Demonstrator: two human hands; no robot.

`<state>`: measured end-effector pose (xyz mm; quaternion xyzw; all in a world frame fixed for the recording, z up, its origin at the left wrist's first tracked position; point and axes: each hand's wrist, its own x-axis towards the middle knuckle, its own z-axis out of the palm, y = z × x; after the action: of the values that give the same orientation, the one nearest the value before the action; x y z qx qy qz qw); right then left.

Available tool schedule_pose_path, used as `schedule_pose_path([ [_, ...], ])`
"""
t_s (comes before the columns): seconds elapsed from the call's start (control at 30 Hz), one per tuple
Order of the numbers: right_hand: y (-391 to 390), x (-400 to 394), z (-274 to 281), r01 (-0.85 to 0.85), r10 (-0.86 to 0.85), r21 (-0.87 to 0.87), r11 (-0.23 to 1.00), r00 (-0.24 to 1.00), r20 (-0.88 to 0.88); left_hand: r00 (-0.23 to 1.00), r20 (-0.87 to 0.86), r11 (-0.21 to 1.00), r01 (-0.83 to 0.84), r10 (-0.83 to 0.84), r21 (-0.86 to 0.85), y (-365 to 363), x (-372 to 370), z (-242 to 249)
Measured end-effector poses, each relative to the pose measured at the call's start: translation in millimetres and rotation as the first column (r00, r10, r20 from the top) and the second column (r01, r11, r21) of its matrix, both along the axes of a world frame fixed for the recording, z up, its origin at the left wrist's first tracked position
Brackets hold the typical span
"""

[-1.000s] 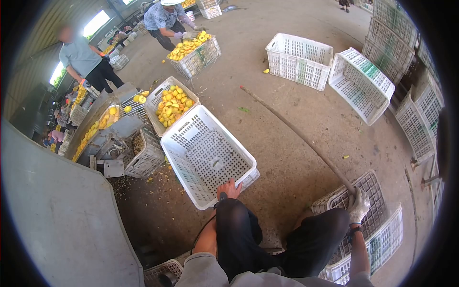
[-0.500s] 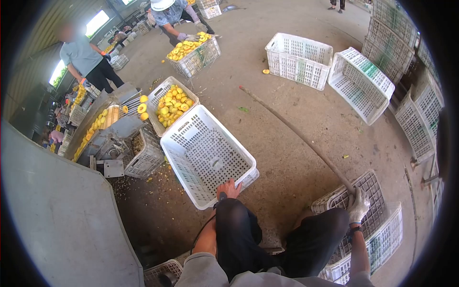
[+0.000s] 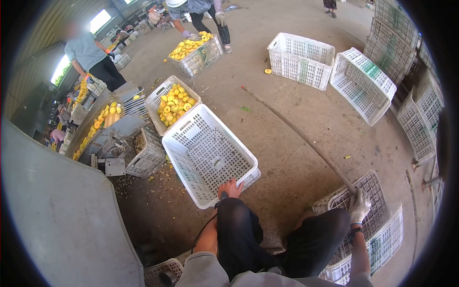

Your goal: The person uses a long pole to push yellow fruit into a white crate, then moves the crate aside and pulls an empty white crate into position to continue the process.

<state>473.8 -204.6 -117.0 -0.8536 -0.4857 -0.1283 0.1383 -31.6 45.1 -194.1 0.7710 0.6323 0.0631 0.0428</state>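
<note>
My left hand (image 3: 229, 189) grips the near rim of an empty white plastic crate (image 3: 209, 154) on the concrete floor in front of me. My gloved right hand (image 3: 358, 204) is closed around the near end of a long brown pole (image 3: 296, 134), which runs away across the floor to the upper left. That hand rests over an upturned white crate (image 3: 370, 210) at my right. My dark-trousered knees fill the bottom centre.
A crate of yellow fruit halves (image 3: 172, 103) touches the empty crate's far end, beside a metal machine (image 3: 112, 136) carrying fruit. Two people (image 3: 91, 55) work at the back, one by another full crate (image 3: 196, 50). Empty crates (image 3: 301, 60) stand and stack at right.
The person at the far full crate has straightened and stepped right. Fruit has shifted along the machine. My hands, the empty crate and the pole stay put.
</note>
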Motion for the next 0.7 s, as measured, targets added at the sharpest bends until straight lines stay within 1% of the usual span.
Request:
schedule_pose_path([
  [0.13, 0.2, 1.0, -2.0, -0.007, 0.007, 0.016, 1.0, 1.0, 0.006, 1.0, -0.017, 1.0, -0.005, 0.005, -0.011, 0.2, 0.0, 0.0],
  [0.23, 0.6, 1.1, -1.2, 0.009, -0.009, -0.015, 1.0, 1.0, -0.013, 1.0, -0.019, 1.0, -0.004, 0.004, -0.004, 0.1, 0.1, -0.8],
  [0.33, 1.6, -0.6, 1.6, 0.004, -0.004, -0.005, 1.0, 1.0, -0.019, 1.0, -0.021, 1.0, -0.006, 0.006, -0.003, 0.7, -0.4, -2.5],
  [0.7, 1.6, 0.0, 0.4, 0.008, -0.008, -0.011, 1.0, 1.0, 0.0, 1.0, -0.03, 1.0, -0.006, 0.006, 0.0, 0.6, 0.1, -0.9],
])
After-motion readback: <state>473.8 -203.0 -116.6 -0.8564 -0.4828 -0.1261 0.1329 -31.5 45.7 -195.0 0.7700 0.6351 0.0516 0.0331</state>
